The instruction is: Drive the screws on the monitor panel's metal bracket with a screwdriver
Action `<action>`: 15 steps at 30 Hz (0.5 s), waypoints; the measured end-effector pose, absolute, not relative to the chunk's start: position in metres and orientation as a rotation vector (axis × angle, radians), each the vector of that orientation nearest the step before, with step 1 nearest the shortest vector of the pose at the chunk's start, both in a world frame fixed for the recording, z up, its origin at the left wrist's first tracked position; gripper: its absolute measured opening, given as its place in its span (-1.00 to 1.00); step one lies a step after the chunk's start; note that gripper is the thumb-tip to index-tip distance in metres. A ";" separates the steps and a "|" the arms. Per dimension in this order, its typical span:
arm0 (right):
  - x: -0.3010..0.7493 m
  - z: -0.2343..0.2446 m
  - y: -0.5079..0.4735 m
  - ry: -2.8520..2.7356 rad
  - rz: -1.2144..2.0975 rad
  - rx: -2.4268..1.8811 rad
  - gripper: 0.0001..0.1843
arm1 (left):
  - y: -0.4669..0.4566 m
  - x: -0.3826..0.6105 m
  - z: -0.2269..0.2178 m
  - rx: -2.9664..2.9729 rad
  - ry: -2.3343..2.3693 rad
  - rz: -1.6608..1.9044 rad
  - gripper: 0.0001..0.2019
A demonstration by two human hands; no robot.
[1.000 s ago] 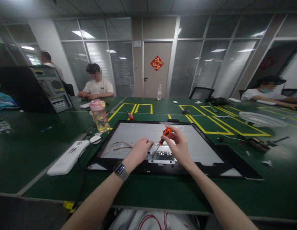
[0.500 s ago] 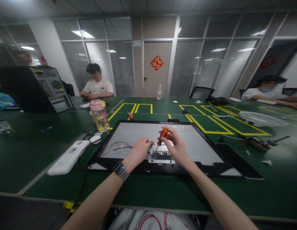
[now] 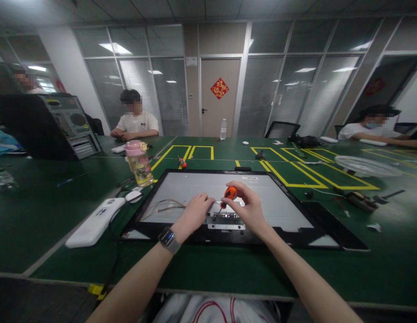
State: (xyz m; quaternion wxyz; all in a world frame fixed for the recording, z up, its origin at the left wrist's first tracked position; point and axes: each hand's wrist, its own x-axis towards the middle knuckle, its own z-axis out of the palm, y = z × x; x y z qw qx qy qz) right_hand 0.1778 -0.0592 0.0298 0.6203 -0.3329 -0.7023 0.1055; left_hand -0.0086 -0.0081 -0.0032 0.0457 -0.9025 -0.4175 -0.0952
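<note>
On the green desk [image 3: 211, 269], right hand [image 3: 251, 207] pinches the screwdriver [image 3: 230, 193], slanting down-left toward the metal bracket [image 3: 226, 227]; left hand's [image 3: 195, 211] grip is unclear.

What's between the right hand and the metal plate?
The screwdriver: the right hand grips its top, and it slants down toward the metal plate. The head view shows it.

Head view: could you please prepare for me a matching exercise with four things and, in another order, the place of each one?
Things
1. Screwdriver
2. Pink-lidded bottle
3. Watch
4. Red diamond-shaped sign

Places
A. On the left wrist
B. On the door
C. Held in the right hand
D. Standing on the green table

Pairs: 1-C, 2-D, 3-A, 4-B
</note>
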 end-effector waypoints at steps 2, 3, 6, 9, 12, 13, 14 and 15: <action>0.177 0.030 -0.060 -1.637 0.218 -0.752 -0.70 | -0.009 -0.009 -0.003 -2.757 -1.276 -0.302 -0.51; 0.177 0.031 -0.061 -1.648 0.203 -0.747 -0.70 | -0.009 -0.009 -0.003 -2.759 -1.277 -0.308 -0.51; 0.176 0.031 -0.063 -1.660 0.162 -0.735 -0.70 | -0.010 -0.008 -0.002 -2.762 -1.284 -0.317 -0.53; 0.176 0.031 -0.063 -1.662 0.133 -0.723 -0.69 | -0.011 -0.008 0.000 -2.766 -1.290 -0.313 -0.54; 0.176 0.031 -0.063 -1.658 0.132 -0.723 -0.69 | -0.011 -0.008 0.002 -2.774 -1.290 -0.309 -0.53; 0.176 0.031 -0.063 -1.653 0.136 -0.727 -0.69 | -0.011 -0.008 0.002 -2.777 -1.289 -0.307 -0.52; 0.177 0.030 -0.063 -1.648 0.139 -0.734 -0.69 | -0.011 -0.008 0.001 -2.778 -1.287 -0.305 -0.52; 0.177 0.030 -0.063 -1.644 0.144 -0.741 -0.69 | -0.011 -0.009 0.001 -2.779 -1.286 -0.302 -0.51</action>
